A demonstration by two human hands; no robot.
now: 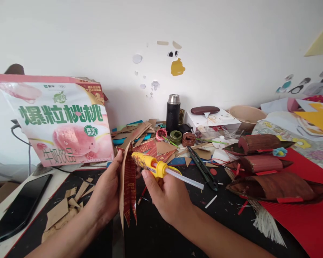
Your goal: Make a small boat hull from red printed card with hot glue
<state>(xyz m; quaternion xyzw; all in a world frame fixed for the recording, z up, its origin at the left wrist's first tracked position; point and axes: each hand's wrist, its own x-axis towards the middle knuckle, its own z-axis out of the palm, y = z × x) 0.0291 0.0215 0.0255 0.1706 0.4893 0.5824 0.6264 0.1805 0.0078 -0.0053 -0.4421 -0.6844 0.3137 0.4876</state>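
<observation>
Cardboard piece [129, 182] is upright mid-frame, brown on the outer side, red print on the narrow leaves that hang tips-down. Left hand [109, 181] has its grip clamped on it from the side, thumb near the top, probably to steady it and leave the other side free for the tool. Right hand [169, 200] has its grip wrapped around the handle of a yellow glue gun [146, 161], front end aimed at the cardboard's upper part; tip hidden, so contact can't be told, nor whether the trigger is squeezed. Clear glue stick [185, 178] juts out the back toward the right, clear of the cardboard. Utility knife [201, 168] lies just beyond the right hand, likely parked within reach for cutting. Cardboard scraps [57, 213] sit left of the left forearm, seemingly pushed out of the way. Paint pots [176, 137] stand in a row at the back near a black flask [173, 116], probably there to avoid knocks. Three boat models [285, 186] are lined up at the right by a red sheet [309, 218], apart from the hands, presumably to protect them. Dark surface [150, 238] underneath.
</observation>
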